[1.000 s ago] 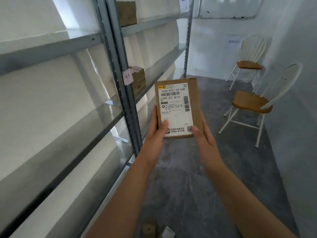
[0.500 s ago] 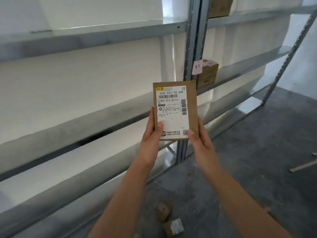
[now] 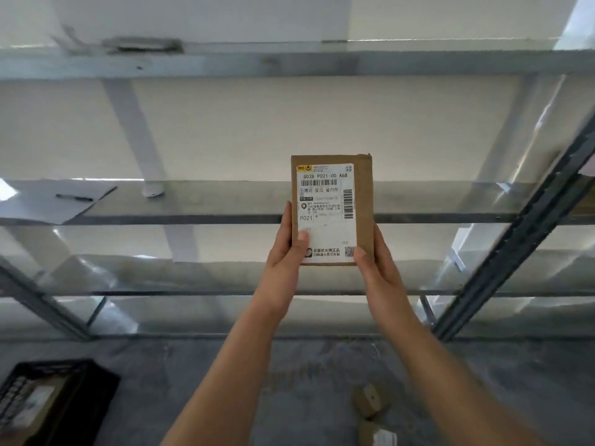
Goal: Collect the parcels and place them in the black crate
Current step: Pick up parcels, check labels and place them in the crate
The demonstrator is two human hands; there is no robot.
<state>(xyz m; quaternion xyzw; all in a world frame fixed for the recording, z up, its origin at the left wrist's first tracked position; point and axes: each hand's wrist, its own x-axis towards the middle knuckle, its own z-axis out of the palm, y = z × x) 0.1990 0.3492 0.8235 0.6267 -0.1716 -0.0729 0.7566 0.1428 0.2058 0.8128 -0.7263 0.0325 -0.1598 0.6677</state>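
first-person view, looking forward and down past two bare forearms. flat brown cardboard parcel [image 3: 331, 210] held upright in mid-air, in front of grey metal shelving [image 3: 193, 218]. white shipping label turned toward the camera, probably for reading the printed code before sorting.

left hand [image 3: 286, 252] clamped on the lower left edge, thumb pressed flat on the label, fingers hidden behind the box. right hand [image 3: 376, 262] clamped on the lower right corner in the same way, thumb on the front beside the square printed code. one hand on each side, for a steady hold square to the eye.

black crate [image 3: 93, 400] on the grey floor [image 3: 322, 368] at lower left, well apart from the held parcel and only partly in frame. inside, something pale and brown, too blurred to name; possibly a labelled parcel.

two small brown parcels [image 3: 370, 403] on the floor at lower right, near the right forearm, not yet collected. on the middle shelf at far left, a sheet of paper [image 3: 54, 204] with a pen [image 3: 74, 197] lying on top.

judged stage: one parcel in hand, label checked, not yet delivered. next move likely a turn and a low reach to the left, toward the crate. two-handed grip secure enough for the carry. main risk a clipped crate rim on the low, off-side drop.
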